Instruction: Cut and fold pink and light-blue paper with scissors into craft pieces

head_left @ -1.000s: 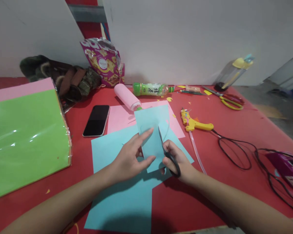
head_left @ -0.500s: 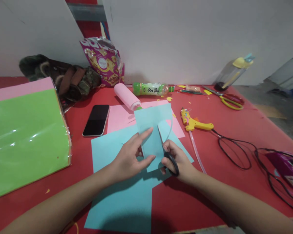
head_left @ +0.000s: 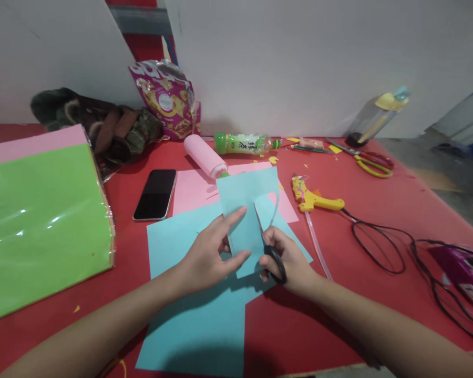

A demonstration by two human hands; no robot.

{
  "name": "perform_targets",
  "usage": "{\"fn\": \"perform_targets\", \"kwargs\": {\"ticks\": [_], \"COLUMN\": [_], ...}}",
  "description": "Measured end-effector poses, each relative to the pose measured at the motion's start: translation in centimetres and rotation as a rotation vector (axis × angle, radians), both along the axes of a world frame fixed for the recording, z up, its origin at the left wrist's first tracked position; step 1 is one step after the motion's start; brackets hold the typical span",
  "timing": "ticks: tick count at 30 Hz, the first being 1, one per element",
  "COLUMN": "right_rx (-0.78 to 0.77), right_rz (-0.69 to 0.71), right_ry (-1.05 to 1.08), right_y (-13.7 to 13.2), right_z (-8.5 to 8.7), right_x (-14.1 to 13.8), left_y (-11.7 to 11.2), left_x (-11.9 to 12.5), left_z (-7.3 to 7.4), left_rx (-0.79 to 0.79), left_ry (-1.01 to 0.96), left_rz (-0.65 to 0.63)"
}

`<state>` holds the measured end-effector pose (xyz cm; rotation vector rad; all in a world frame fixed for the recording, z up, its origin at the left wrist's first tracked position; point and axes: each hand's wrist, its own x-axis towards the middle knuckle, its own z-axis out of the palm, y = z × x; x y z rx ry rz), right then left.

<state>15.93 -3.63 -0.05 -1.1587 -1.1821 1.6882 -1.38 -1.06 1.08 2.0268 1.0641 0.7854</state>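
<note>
My left hand (head_left: 217, 252) grips the left side of a small light-blue paper piece (head_left: 244, 189), thumb and fingers lying over its face. In my right hand (head_left: 287, 260) is a pair of scissors (head_left: 275, 262) with black handles, its thin blades along the paper's right part. A narrow curved strip hangs from the paper's upper right corner beside the cut. Beneath both hands lies a larger light-blue sheet (head_left: 205, 325), and a pink sheet (head_left: 193, 191) extends behind it. The fingers inside the scissor handles are partly hidden.
Left are a phone (head_left: 155, 194) and a plastic-wrapped green paper pack (head_left: 43, 226). Behind lie a pink-wrapped bottle (head_left: 205, 156), a green-labelled bottle (head_left: 242, 144) and a snack bag (head_left: 167, 100). A yellow glue gun (head_left: 315, 200), its cord and yellow-handled scissors (head_left: 374, 167) lie right.
The scissors and my right hand have shifted very slightly left. My left hand and the paper stay almost in place.
</note>
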Motion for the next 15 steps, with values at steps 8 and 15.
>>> {"fn": "perform_targets", "kwargs": {"ticks": [8,15], "right_rx": [-0.035,0.124], "right_rz": [0.023,0.035], "right_ry": [0.075,-0.029], "right_y": [0.12,0.60], "right_z": [-0.06,0.11], "right_x": [0.07,0.55], "left_y": [0.14,0.07], "left_x": [-0.20,-0.14], "left_z": [-0.26,0.10], "left_rx": [-0.094,-0.064], "left_ry": [-0.053,0.003], "left_rz": [-0.017,-0.062]}}
